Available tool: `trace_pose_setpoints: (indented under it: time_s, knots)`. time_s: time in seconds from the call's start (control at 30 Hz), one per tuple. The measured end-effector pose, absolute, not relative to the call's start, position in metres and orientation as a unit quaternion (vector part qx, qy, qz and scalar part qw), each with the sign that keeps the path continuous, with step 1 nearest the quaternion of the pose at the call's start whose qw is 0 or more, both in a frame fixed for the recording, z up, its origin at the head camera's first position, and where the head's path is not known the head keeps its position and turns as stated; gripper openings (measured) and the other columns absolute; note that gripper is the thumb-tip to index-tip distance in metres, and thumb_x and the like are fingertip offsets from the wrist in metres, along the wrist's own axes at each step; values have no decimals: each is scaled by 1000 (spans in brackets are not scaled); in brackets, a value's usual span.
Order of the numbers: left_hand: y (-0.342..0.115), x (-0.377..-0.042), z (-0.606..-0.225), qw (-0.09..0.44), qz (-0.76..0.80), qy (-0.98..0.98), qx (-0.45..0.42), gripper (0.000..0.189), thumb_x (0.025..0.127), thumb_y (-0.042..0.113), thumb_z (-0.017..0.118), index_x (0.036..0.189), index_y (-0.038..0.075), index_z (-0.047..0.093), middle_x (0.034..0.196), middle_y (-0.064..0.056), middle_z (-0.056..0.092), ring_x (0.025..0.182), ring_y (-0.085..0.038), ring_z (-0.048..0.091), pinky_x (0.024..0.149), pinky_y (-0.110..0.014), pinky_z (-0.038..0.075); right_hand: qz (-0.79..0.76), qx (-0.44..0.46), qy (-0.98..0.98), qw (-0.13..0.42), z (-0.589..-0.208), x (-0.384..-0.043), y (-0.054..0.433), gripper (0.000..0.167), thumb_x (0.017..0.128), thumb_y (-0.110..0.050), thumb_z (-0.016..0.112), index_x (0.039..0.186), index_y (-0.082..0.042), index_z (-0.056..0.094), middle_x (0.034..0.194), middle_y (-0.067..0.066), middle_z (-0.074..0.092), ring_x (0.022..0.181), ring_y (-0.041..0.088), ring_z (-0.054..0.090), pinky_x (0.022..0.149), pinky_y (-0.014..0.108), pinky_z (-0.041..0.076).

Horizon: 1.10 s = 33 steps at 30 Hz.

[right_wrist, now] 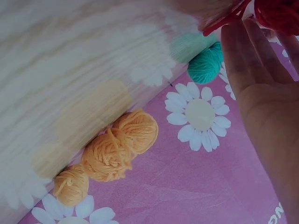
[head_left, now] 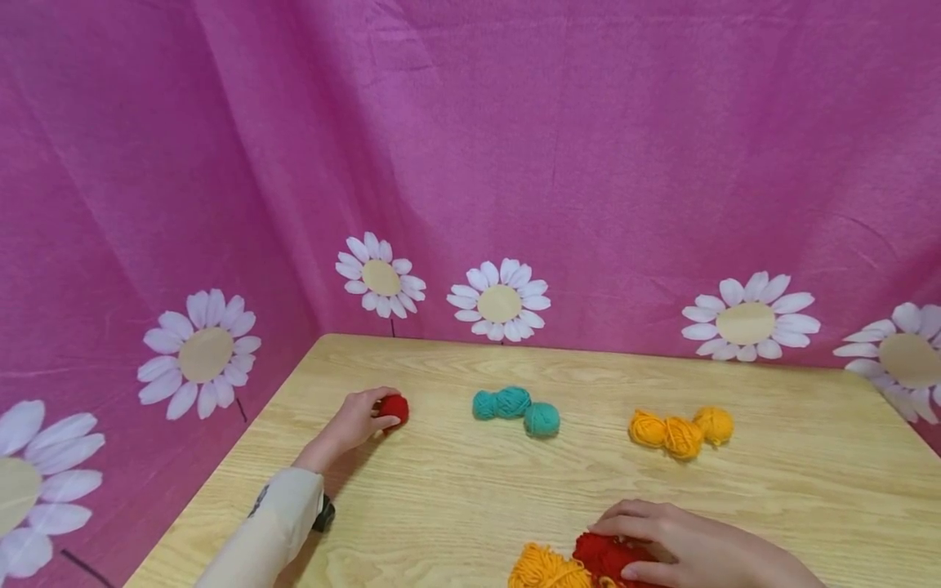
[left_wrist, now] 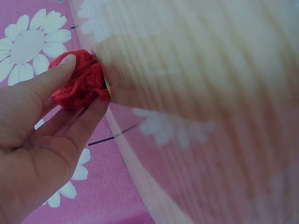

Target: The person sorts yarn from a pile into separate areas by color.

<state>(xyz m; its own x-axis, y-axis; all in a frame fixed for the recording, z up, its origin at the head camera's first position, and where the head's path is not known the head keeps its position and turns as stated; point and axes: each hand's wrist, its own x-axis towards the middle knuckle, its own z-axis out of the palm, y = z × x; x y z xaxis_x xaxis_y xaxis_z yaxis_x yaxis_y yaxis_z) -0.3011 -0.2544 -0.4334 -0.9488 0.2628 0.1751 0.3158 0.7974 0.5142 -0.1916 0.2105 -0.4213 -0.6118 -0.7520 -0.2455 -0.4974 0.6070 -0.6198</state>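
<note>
At the table's left side, my left hand (head_left: 355,418) grips a small red yarn ball (head_left: 395,410). Thumb and fingers lie on either side of this ball (left_wrist: 77,84) in the left wrist view, with the tabletop right beside it. Low in the head view, my right hand (head_left: 684,541) holds a larger bundle of red yarn (head_left: 603,555), thumb on the near side and fingers over the far side. An orange-yellow yarn bundle (head_left: 547,569) sits just left of it, cut off by the frame's bottom edge. The right wrist view catches only part of the red yarn (right_wrist: 280,16).
Teal yarn balls (head_left: 512,402) sit in a short row at mid-table. Farther right is a cluster of yellow yarn balls (head_left: 682,438). The wooden table (head_left: 441,490) meets a pink cloth (head_left: 551,163) with daisies along its back and left edges.
</note>
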Motion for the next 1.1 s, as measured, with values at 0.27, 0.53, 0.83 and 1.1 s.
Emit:
trace_pose_setpoints:
  time_s: [0.27,0.53,0.83,1.1]
  knots:
    - [-255,-299,-430,45,-279,-946,-157,38,87,4,71,122,-7,60,113,-27,67,99,-36,68,83,-42,59,-263,-355,860,254,-419,-189,208,43,93,-46,61,134,-45,51,122,-18,61,97,-3,51,77,16,53]
    - [-253,-298,-429,41,-278,-947,-154,38,87,4,70,122,-6,60,113,-26,67,100,-35,68,84,-42,59,-251,-348,868,248,-418,-188,205,43,92,-48,60,133,-48,51,119,-20,60,96,-3,51,76,17,53]
    - [-255,-300,-430,43,-274,-949,-151,39,88,5,70,123,-6,60,115,-27,67,100,-36,68,84,-43,59,-223,-434,855,175,-418,-185,198,40,96,-47,55,135,-41,52,113,-21,58,93,-7,50,76,15,53]
    - [-255,-300,-431,35,-279,-948,-151,39,88,6,70,123,-6,60,116,-25,66,101,-35,68,86,-43,59,-192,-471,852,123,-417,-196,189,44,94,-24,65,135,-34,53,111,-14,59,93,-4,51,73,16,53]
